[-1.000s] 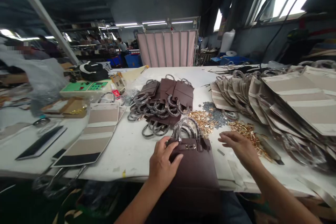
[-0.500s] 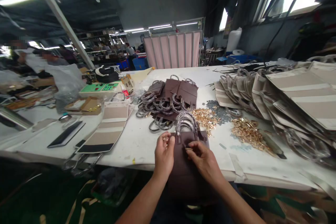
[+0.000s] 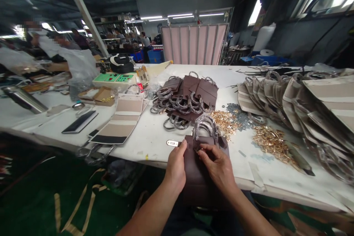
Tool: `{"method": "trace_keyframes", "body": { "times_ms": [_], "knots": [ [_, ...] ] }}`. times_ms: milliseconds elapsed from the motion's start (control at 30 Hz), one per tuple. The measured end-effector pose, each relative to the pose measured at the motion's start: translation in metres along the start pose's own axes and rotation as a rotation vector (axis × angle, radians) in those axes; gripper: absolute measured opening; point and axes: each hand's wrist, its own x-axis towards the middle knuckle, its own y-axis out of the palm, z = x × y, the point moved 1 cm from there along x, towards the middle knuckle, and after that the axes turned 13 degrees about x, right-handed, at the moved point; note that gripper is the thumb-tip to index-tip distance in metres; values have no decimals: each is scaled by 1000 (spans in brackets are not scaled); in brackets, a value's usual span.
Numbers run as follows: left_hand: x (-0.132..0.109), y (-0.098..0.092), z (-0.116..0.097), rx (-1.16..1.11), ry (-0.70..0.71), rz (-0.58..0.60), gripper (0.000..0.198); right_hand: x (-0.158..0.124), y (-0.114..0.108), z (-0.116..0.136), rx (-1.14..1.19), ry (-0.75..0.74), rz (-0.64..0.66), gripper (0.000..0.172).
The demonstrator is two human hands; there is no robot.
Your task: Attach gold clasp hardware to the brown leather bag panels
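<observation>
A white table (image 3: 155,147) is stretching ahead, the brown bag (image 3: 197,179) sitting at its near edge. The left hand (image 3: 176,166) is clasping the bag's left side, thumb in front — the right hand (image 3: 217,164) is pinching a tiny piece (image 3: 197,151) against the bag's front, fingertips closed.

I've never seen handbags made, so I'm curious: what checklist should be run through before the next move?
1. Brown handbag steadied: ok, the left hand grips its left edge.
2. Right hand at the bag's front: ok, its fingertips are pinched there.
3. Small part at those fingertips aligned: cannot tell, too small.
4. Slotted metal plate lying over the front: not ok, it sticks out leftward.
5. Plastic-wrapped handles upright: ok.
</observation>
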Motion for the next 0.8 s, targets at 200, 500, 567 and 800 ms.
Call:
{"method": "trace_keyframes", "body": {
  "times_ms": [200, 500, 567, 800],
  "knots": [
    [-6, 7, 0, -38, 50, 12, 40, -3, 1, 19, -111, -150, -7, 17],
    [-16, 13, 2, 1, 75, 42, 38, -9, 3, 38, -290, -295, -73, 15],
    [-19, 15, 1, 0, 86, 54, 37, -10, 3, 43, -314, -347, -74, 14],
    [-24, 24, 0, 15, 125, 120, 36, -11, -2, 48, -403, -363, -82, 16]
  ]
}}
